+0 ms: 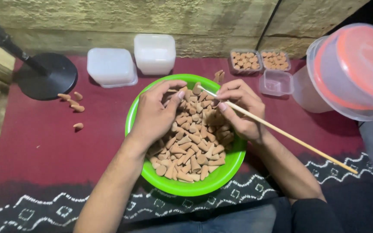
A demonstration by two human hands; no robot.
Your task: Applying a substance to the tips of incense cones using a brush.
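Two hands over cones [191,146], left hand [154,114] grip loose, fingertips buried, right hand [238,108] pinching stick [281,131]

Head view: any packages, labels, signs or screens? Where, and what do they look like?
No labels, signs or screens; only containers.
Two small clear tubs: back right, rectangular, filled with brown cones.
Empty small clear tub: just in front of them.
Two white lidded boxes: back centre, squarish, translucent.
Large clear container: far right, round, orange lid.
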